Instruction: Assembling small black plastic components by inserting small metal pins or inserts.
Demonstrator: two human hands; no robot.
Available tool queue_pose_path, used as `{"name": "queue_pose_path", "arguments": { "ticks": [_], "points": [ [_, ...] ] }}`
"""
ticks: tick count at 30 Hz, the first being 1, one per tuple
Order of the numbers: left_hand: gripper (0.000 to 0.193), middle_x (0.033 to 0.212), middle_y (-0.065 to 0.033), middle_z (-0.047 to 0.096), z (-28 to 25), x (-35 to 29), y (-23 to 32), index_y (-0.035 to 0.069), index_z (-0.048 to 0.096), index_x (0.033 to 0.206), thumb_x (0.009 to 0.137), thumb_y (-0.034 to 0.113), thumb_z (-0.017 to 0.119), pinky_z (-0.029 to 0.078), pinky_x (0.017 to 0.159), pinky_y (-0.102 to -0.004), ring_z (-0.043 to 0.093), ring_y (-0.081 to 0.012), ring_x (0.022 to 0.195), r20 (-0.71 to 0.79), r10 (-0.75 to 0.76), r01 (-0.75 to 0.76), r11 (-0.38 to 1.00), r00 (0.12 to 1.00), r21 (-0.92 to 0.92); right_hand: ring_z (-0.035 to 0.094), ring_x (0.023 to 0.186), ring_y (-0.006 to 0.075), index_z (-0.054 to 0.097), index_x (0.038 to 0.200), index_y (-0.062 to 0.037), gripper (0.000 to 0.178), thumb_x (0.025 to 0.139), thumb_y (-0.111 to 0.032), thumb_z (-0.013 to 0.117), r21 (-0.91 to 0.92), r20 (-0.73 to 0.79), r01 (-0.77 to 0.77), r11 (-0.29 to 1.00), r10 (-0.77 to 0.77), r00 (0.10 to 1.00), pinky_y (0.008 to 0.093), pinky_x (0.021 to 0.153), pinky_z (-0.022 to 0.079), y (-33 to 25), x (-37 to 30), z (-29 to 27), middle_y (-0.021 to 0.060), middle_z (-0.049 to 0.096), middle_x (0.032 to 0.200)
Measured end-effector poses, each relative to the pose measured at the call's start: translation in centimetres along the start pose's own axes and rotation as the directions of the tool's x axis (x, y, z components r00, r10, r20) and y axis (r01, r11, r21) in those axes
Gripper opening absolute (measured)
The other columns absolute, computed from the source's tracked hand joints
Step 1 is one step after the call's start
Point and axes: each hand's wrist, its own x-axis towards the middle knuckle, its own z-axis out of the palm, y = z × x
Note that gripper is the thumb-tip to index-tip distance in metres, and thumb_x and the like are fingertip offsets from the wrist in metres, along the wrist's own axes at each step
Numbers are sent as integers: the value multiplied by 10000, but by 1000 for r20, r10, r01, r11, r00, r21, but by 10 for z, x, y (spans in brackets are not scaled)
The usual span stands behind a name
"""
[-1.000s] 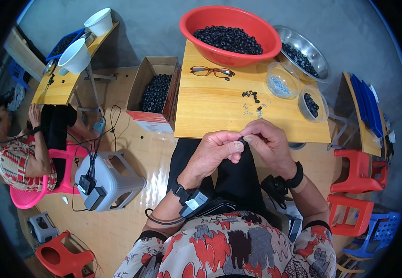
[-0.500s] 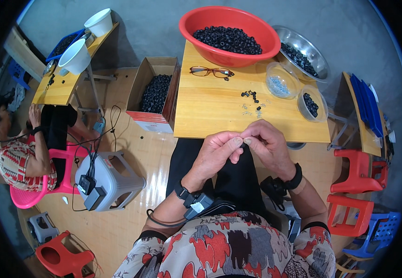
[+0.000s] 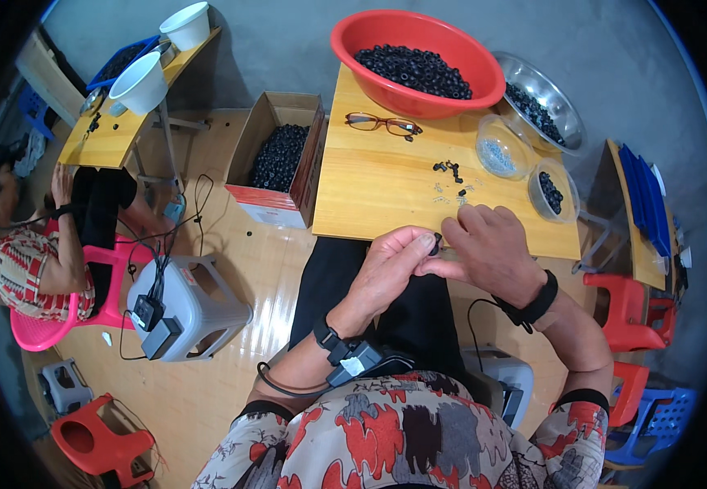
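At the table's near edge, my left hand (image 3: 392,262) pinches a small black plastic piece (image 3: 436,243) between thumb and fingers. Against it works my right hand (image 3: 490,251), its fingers curled and its thumb beside the piece; whatever its fingertips hold is hidden. Just beyond my hands, several loose black pieces (image 3: 453,170) lie on the wooden table (image 3: 370,187) with some tiny clear bits (image 3: 441,198). Farther right stand a clear bowl of small pale blue parts (image 3: 497,155) and a clear tub of black pieces (image 3: 550,192).
A red basin (image 3: 484,84) and a steel basin (image 3: 567,134) hold many black pieces at the back. Glasses (image 3: 382,124) lie on the table. Left are a carton (image 3: 280,196) of black pieces, a grey stool (image 3: 186,301) with cables, and a seated person (image 3: 39,269) at another table.
My right hand has turned over and moved right, its fingers now curled with the back up. The black piece shows more clearly in my left hand. The view has shifted slightly.
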Motion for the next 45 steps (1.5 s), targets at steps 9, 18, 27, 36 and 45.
{"name": "queue_pose_path", "arguments": {
  "ticks": [9,18,27,36,45],
  "points": [
    [281,859,-71,663,-8,1,4,13,610,1013,965,234,444,493,676,-221,585,-76,694,94,-95,86,991,991,104,491,599,183,529,748,-100,351,732,-435,633,43,15,111,993,-112,994,308,539,358,4,-4,20,37,453,670],
    [291,888,-92,678,0,-3,10,1,636,936,957,206,431,503,584,-211,569,-73,626,76,-216,211,975,973,73,501,600,194,483,702,-94,330,731,-388,630,43,27,107,993,-109,994,317,528,370,10,-10,21,44,436,644],
    [276,763,-29,632,6,-7,3,7,632,896,949,207,450,495,592,-206,566,-71,624,48,-106,95,978,993,188,529,597,212,488,714,-80,316,738,-369,615,126,52,121,985,-128,990,338,548,400,12,-14,21,57,463,657],
    [277,857,-70,657,8,-11,15,-13,626,977,953,210,464,510,670,-237,599,-100,716,91,-122,118,992,988,51,524,586,224,483,709,-82,306,680,-333,656,173,-57,113,978,-105,993,333,538,400,13,-6,19,62,459,649],
    [250,793,-31,658,5,-9,15,1,641,954,938,192,481,485,623,-204,565,-72,660,112,-15,-16,963,994,268,501,595,210,474,716,-89,299,723,-345,628,137,8,220,966,-223,975,323,545,383,17,0,7,53,419,641]
  ]
}}
